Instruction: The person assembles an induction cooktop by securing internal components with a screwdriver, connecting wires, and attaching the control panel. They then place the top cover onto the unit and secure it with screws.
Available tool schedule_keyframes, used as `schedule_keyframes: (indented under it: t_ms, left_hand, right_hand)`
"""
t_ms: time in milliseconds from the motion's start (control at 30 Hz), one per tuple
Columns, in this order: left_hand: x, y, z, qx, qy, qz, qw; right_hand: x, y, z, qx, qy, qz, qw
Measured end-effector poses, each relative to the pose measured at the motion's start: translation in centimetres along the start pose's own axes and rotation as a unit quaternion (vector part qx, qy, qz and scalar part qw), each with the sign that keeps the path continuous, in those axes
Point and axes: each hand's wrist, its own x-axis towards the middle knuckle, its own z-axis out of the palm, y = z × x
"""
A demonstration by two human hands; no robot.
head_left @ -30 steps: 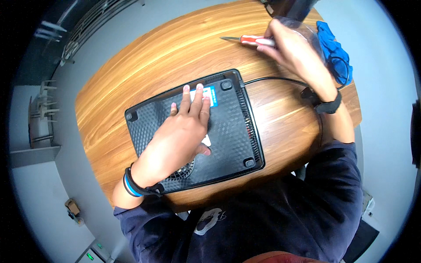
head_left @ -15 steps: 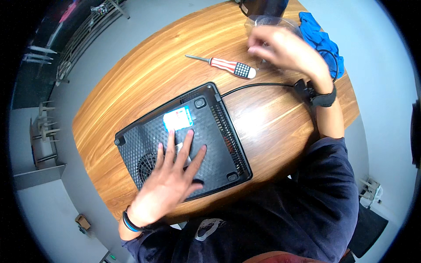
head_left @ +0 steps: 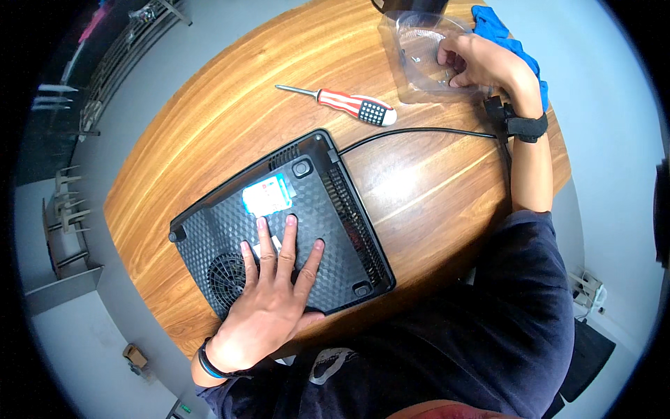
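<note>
A flat black appliance (head_left: 328, 241), which looks like an induction cooker, lies bottom up on the wooden table, with its round fan grille, rubber feet and a label (head_left: 267, 195) showing. My left hand (head_left: 269, 297) rests on its underside, fingers spread, holding nothing. At the far right, my right hand (head_left: 481, 63) reaches into a clear plastic tray (head_left: 413, 91). Its fingers are bent and apart, and I see nothing held between them. Small metal bits, perhaps screws, lie in the tray. A screwdriver (head_left: 342, 103) with a red, white and black handle lies between the appliance and the tray.
A black power cord (head_left: 419, 130) runs from the appliance toward my right wrist. Blue cloth (head_left: 492, 24) lies behind my right hand. A dark object (head_left: 419, 5) stands at the table's far edge. Beyond the table are white stools (head_left: 70, 202) and a small box (head_left: 135, 356) on the floor.
My right hand has moved right and settled lower into the tray; it was blurred before. My left hand stays spread on the appliance. The whole view has shifted slightly.
</note>
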Motion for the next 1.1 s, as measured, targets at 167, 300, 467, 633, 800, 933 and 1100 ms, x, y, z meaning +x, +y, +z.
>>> schedule_keyframes:
  t_ms: [167,300,467,633,800,933,1100]
  left_hand:
    - [0.0,-0.1,-0.2,-0.01,-0.002,0.0,1.0]
    - [0.1,-0.3,-0.2,-0.042,0.018,-0.014,0.999]
    - [-0.2,-0.4,0.1,-0.043,0.028,-0.013,0.999]
    - [-0.5,-0.3,0.2,-0.029,0.047,-0.012,0.998]
    - [-0.4,-0.8,0.3,-0.034,0.061,-0.017,0.997]
    - [-0.4,-0.4,0.1,-0.032,0.065,-0.02,0.997]
    - [-0.3,-0.3,0.4,-0.028,0.074,-0.025,0.997]
  right_hand:
    - [0.0,0.1,0.1,-0.028,-0.013,0.009,0.999]
    - [-0.2,-0.5,0.3,-0.055,-0.014,-0.026,0.998]
    - [-2.7,-2.0,0.3,-0.065,0.001,0.001,0.998]
    - [-4.4,1.2,2.0,-0.039,0.081,-0.117,0.989]
    - [-5.9,-1.5,0.1,-0.007,0.057,-0.088,0.994]
    - [-6.2,-1.6,0.4,0.002,0.049,-0.08,0.996]
    - [-6.5,-1.8,0.2,0.007,0.055,-0.101,0.993]
